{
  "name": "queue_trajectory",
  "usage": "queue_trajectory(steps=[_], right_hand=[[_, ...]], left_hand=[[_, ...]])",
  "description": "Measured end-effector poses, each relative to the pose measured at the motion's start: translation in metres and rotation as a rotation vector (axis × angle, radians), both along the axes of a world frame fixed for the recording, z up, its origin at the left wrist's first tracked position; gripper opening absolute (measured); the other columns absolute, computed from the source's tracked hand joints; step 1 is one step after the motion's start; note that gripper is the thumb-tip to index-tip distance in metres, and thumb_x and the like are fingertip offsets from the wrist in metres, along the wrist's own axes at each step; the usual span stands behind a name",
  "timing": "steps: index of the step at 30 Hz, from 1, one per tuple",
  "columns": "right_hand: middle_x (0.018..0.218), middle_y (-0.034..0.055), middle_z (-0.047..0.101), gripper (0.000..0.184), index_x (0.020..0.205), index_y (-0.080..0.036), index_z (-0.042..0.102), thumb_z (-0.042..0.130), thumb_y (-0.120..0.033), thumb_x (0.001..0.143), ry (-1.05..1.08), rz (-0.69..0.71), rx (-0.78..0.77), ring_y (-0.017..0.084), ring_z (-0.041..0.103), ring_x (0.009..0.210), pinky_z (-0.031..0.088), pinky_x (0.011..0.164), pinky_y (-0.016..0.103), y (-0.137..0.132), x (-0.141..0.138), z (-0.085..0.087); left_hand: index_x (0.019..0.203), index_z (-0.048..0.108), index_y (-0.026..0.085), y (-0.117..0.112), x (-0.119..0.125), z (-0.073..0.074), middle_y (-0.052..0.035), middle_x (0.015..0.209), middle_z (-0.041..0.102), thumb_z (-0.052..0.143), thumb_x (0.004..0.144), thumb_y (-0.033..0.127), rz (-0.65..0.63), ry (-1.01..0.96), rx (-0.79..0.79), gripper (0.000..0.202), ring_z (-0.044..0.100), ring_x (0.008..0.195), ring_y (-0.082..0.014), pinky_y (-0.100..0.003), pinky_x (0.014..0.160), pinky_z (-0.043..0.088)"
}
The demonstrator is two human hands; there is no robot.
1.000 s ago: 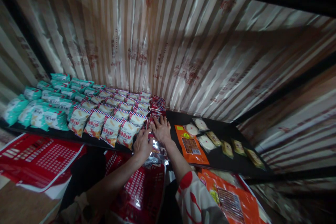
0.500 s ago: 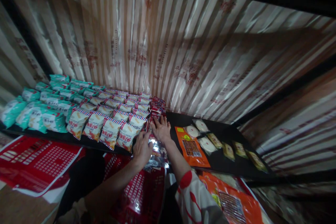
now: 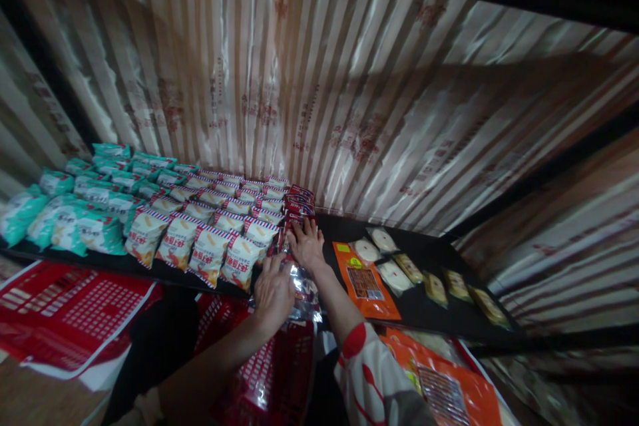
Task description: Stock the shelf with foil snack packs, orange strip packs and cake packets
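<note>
My right hand (image 3: 306, 243) lies flat with fingers spread on a row of red snack packets (image 3: 298, 202) on a dark shelf (image 3: 424, 306). My left hand (image 3: 273, 291) sits a little nearer to me at the shelf's front edge, its fingers curled on a shiny silver-and-red packet (image 3: 304, 287). To the left of both hands stand rows of white-and-red snack bags (image 3: 210, 251).
Teal snack bags (image 3: 74, 226) fill the shelf's far left. An orange packet (image 3: 365, 279) and several small pale and yellow packets (image 3: 434, 286) lie to the right. A red crate (image 3: 272, 373) sits below the shelf, with an orange bag (image 3: 439, 386) beside it. A striped sheet hangs behind.
My left hand has drawn back toward me along the shiny packet. My right hand stays flat on the red packets.
</note>
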State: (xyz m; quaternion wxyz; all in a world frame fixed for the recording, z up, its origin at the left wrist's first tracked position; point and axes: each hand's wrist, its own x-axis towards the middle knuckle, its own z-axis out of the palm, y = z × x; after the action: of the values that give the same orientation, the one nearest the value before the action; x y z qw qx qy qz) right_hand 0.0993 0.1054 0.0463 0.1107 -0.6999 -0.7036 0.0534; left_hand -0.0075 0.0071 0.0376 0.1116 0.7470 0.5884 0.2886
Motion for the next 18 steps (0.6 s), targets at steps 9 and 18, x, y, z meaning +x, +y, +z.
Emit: queue_trajectory(steps=[9,18], right_hand=[[0.144,0.0096,0.032,0.046,0.129,-0.026,0.044,0.032,-0.045,0.090,0.016,0.046,0.044,0.026,0.016,0.136,0.015,0.105,0.048,0.0032,0.0029,-0.0034],[0.137,0.0104,0.041,0.040,0.120,-0.019,0.055,0.035,-0.037,0.090,0.142,0.098,0.265,0.024,0.024,0.133,0.023,0.105,0.046,-0.0061,0.0064,-0.0041]], left_hand=[[0.104,0.060,0.021,0.0030,0.0007,-0.0037,-0.0058,0.118,0.053,0.042,0.082,0.014,0.007,0.010,0.026,0.029,0.044,0.107,-0.0228,-0.035,0.090,0.043],[0.106,0.059,0.019,0.0000,0.0001,0.0003,-0.0067,0.116,0.053,0.044,0.080,0.012,0.012,-0.020,0.079,0.031,0.045,0.107,-0.0224,-0.036,0.092,0.043]])
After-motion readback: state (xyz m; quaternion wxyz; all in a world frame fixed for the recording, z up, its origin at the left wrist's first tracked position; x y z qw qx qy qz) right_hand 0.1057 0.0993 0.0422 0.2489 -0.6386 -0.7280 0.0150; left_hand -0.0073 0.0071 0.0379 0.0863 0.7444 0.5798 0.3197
